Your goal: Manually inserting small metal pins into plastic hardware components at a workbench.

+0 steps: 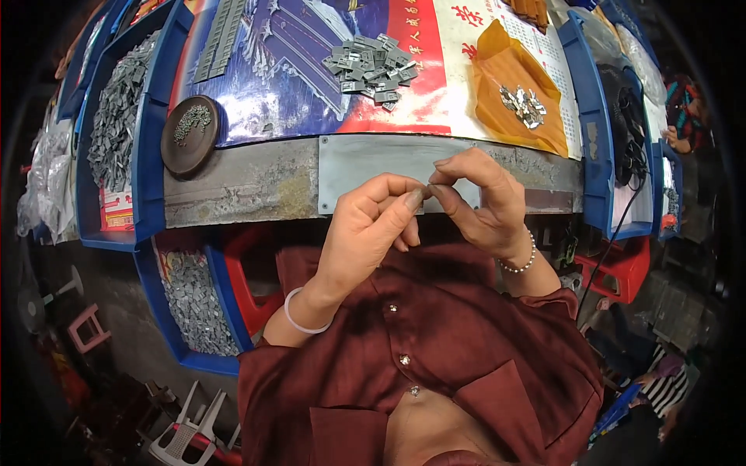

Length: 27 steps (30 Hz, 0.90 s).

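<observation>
My left hand and my right hand meet above the front edge of the table, with fingertips touching. Both are closed in a pinch around something small. Fingers cover most of it, so I cannot make out its kind. Beyond them a pile of small grey plastic pieces lies on a glossy printed sheet. Shiny metal pieces rest on orange paper to the right. At the left, a round brown dish holds tiny metal parts.
Blue bins of grey pieces stand at the left, one on the table and one lower down. Another blue bin at the right holds a black cable. Grey strips lie at the back left. Red stools stand below.
</observation>
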Tool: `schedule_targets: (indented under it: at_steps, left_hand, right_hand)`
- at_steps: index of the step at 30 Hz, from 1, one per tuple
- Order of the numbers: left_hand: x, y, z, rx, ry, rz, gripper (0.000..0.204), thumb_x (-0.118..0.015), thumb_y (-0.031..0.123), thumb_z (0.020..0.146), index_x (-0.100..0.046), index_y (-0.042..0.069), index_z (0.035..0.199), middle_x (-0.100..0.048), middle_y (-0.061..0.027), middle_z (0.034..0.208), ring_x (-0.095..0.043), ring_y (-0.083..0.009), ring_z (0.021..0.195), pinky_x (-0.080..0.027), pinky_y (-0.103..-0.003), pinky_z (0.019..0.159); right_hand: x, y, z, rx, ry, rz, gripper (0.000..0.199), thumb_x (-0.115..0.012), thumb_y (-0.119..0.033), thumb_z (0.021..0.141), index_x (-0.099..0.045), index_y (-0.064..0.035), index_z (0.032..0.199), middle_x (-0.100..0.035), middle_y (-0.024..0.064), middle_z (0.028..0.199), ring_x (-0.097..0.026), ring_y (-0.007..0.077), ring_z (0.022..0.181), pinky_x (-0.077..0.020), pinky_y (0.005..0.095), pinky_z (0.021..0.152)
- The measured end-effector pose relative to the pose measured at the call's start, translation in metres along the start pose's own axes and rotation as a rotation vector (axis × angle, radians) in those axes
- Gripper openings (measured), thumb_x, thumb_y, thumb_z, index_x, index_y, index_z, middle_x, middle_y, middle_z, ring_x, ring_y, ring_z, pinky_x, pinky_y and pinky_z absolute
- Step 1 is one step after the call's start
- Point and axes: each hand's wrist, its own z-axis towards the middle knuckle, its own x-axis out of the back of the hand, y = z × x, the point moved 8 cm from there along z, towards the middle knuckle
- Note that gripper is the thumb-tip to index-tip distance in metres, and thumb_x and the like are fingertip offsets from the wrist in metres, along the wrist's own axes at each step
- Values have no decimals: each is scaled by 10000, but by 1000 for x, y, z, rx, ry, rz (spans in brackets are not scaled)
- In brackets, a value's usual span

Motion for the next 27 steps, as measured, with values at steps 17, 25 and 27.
schedule_targets:
  at_steps: [17, 25, 27]
  left_hand:
    - [12, -3, -3, 9, 133, 13, 197, -561, 190, 965, -607, 5, 1016, -599, 4, 661, -537, -34, 562, -429, -170, 508]
    - [13, -2, -3, 27, 149, 62, 158, -572, 162, 947, -600, 14, 995, -587, 16, 636, -500, -17, 532, -382, -166, 471]
    - [14, -2, -3, 51, 157, 69, 152, -573, 158, 942, -598, 16, 991, -580, 20, 628, -487, -12, 522, -364, -165, 459]
  right_hand:
    - [-18, -28, 1, 294, -115, -351, 354, -640, -38, 733, -593, 32, 1077, -656, 137, 897, -648, 265, 751, -538, 347, 648]
    - [-17, -13, -3, 39, -56, -196, 290, -622, 31, 811, -588, 37, 1099, -658, 135, 873, -645, 272, 712, -535, 339, 650]
    - [-15, -12, -3, -32, -49, -160, 258, -598, 37, 850, -587, 28, 1108, -668, 132, 882, -658, 240, 725, -537, 312, 668]
